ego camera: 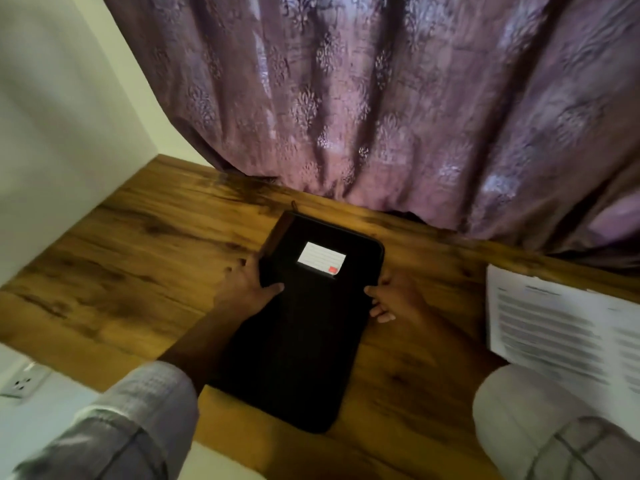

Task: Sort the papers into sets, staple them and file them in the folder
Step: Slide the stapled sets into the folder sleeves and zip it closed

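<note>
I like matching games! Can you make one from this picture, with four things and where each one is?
Things:
1. black folder with a white label
2. white printed paper sheets
3. purple patterned curtain
4. white wall socket

Places:
A. at the right end of the wooden desk
B. hanging behind the desk
C. lower left, below the desk top
D. mid-desk, held between the left hand and right hand

Pairs: 1-D, 2-A, 3-B, 4-C.
</note>
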